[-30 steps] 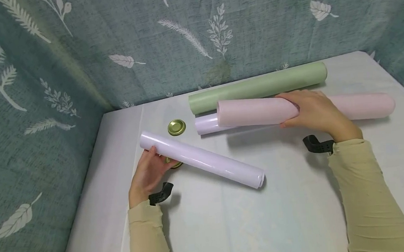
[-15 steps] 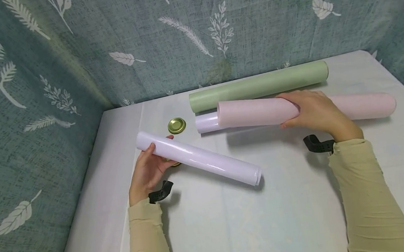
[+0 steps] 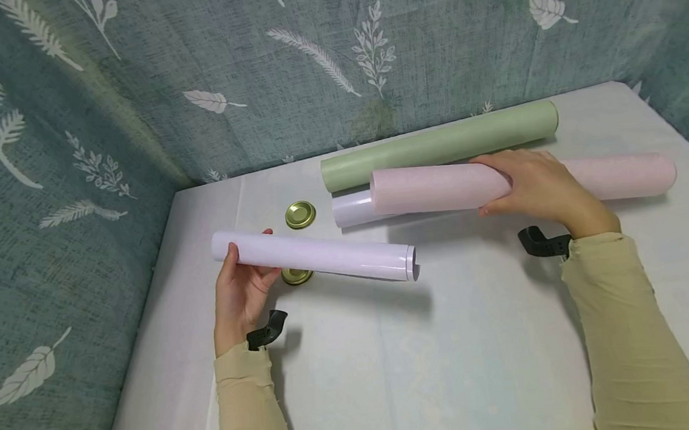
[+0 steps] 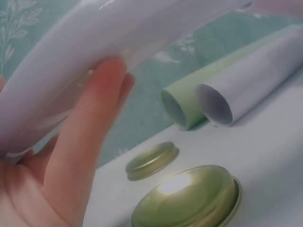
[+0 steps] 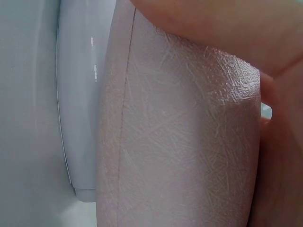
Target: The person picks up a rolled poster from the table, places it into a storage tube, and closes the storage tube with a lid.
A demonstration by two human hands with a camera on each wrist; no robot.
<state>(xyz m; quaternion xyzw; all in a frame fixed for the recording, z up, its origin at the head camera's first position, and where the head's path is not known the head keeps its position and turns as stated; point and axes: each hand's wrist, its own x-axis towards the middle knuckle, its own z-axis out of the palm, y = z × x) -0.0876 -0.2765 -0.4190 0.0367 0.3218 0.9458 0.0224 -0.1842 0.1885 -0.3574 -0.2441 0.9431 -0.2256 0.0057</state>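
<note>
A glossy pale lilac roll (image 3: pixel 323 254) is held near its left end by my left hand (image 3: pixel 243 294), thumb in front and fingers behind; its right end hangs over the table. My right hand (image 3: pixel 539 183) grips a pink roll (image 3: pixel 433 189) around its middle, fingers over the top. In the right wrist view, the textured pink roll (image 5: pixel 180 132) lies against the palm side. Partly under and behind the pink roll is a second lilac roll (image 3: pixel 353 209), its left end showing. A green roll (image 3: pixel 442 143) rests behind them.
Two gold lids lie near my left hand: one lid (image 3: pixel 300 214) behind the held roll, another lid (image 3: pixel 296 275) partly covered by it. A white-clothed table (image 3: pixel 454 368) stands against green leaf-patterned curtains (image 3: pixel 429 53).
The lilac roll in my left hand has swung from a steep slant to nearly level, its right end rising and moving left. My right hand and the pink roll have barely moved.
</note>
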